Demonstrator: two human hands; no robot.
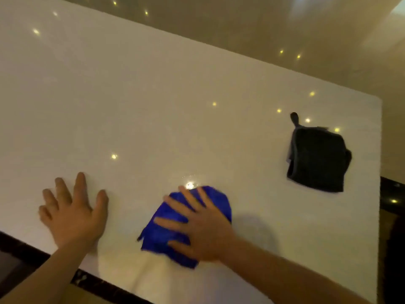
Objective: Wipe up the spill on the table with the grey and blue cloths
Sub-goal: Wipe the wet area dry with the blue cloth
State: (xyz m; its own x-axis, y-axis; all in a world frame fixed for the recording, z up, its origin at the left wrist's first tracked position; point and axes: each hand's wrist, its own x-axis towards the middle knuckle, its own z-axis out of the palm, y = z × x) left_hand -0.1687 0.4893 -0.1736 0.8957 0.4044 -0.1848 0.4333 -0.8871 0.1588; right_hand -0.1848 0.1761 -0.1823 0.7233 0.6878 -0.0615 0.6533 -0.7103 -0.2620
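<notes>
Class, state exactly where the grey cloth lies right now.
In the head view the grey cloth lies untouched near the table's far right edge, beyond the blue cloth.

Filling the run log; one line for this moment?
right hand flat on blue cloth | left hand flat on table | grey cloth untouched

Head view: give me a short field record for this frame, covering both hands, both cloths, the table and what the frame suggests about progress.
left hand: flat on the table, fingers spread, holding nothing
right hand: palm pressed flat on the blue cloth
blue cloth: crumpled, near the front edge, under the right hand
grey cloth: folded, lying alone to the right, untouched
table: white, glossy, dotted with light reflections
spill: a small wet glint just beyond the blue cloth; extent unclear
progress: blue cloth in use, grey cloth not in use
</notes>
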